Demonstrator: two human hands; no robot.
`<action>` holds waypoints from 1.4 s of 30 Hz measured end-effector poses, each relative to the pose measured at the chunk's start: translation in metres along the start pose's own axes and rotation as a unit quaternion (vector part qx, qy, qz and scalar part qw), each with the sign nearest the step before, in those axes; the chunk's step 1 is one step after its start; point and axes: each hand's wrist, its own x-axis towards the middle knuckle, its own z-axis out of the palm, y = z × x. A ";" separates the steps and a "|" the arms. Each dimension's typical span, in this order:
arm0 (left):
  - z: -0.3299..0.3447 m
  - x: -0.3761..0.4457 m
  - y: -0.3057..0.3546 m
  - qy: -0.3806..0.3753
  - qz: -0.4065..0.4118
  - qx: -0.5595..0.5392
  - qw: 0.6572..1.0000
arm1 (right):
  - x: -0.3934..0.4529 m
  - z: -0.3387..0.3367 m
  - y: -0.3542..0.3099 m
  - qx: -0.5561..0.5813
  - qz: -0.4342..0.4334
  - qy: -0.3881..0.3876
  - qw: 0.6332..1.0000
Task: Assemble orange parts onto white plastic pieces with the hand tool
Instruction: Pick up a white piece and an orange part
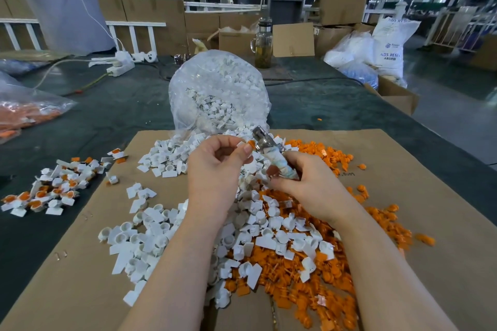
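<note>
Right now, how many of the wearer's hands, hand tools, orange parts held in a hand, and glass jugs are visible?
Hands: 2 (left hand, right hand)
Hand tool: 1
Orange part held: 1
Glass jug: 1
Total: 5

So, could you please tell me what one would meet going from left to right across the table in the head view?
Bag of orange parts → pile of assembled pieces → loose white plastic pieces → left hand → hand tool → right hand → heap of orange parts.
</note>
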 end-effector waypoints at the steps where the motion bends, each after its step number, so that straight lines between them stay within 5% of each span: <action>1: 0.000 0.000 0.000 -0.001 0.002 0.000 1.000 | 0.000 0.000 0.000 -0.006 -0.003 -0.007 1.000; 10: -0.004 0.004 -0.004 -0.025 0.010 -0.031 0.999 | 0.000 0.000 0.002 -0.018 -0.018 -0.039 0.999; 30: -0.011 0.006 0.001 -0.028 -0.047 -0.147 0.988 | 0.002 0.011 0.004 -0.098 -0.029 0.031 0.994; 33: -0.027 0.014 0.005 0.064 -0.118 -0.274 0.952 | 0.002 0.009 0.006 -0.119 -0.024 0.074 0.990; 37: -0.057 0.025 0.009 0.228 -0.172 -0.419 0.862 | 0.001 0.005 0.008 -0.153 -0.015 0.100 0.983; 42: -0.083 0.030 0.009 0.339 -0.146 -0.527 0.766 | 0.002 0.006 0.009 -0.183 -0.005 0.097 0.978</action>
